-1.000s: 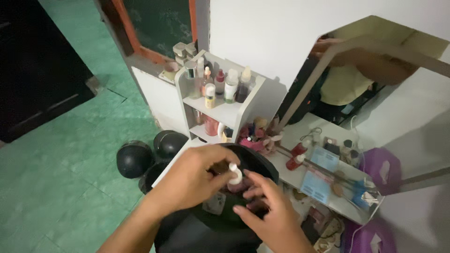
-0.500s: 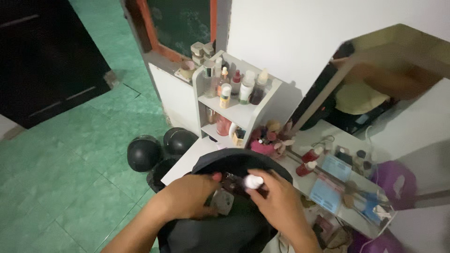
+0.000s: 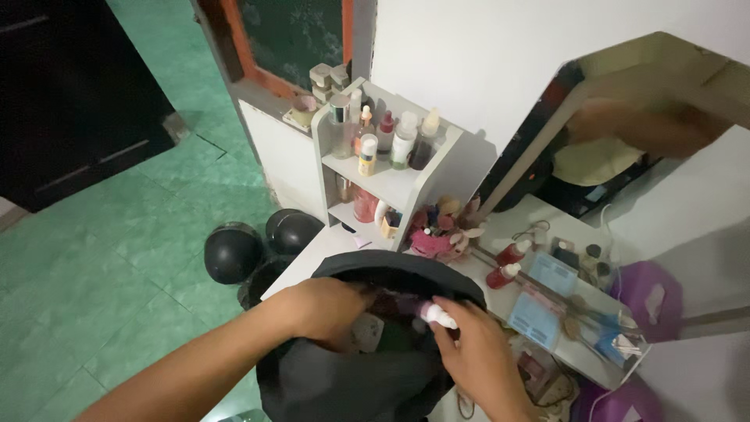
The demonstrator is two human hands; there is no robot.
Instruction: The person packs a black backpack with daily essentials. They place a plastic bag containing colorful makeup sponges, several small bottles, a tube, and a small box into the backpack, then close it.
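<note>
- The inside of the soft black fabric bag is mostly dark; a pale printed packet and some reddish-purple items show in its mouth, too dim to tell apart.
- The left hand reaches into the bag's mouth from the near-left edge; its fingertips are hidden behind the rim, so whether they are closed on anything cannot be told.
- The right hand sits at the bag's right rim, fingers curled shut around a small bottle with a white cap — only the cap and a bit of neck show, just over the bag's opening.
- Beyond the bag stands a white two-tier shelf unit, its upper tier holding a row of upright cosmetic bottles, the lower tier a pink jar and a few tubes.
- Right of the bag, a mirror leans on the wall, its lower-right part cut off by the frame edge.
- Left of the bag, dark round helmets lie on the green tiled floor — one half hidden by the tabletop.
</note>
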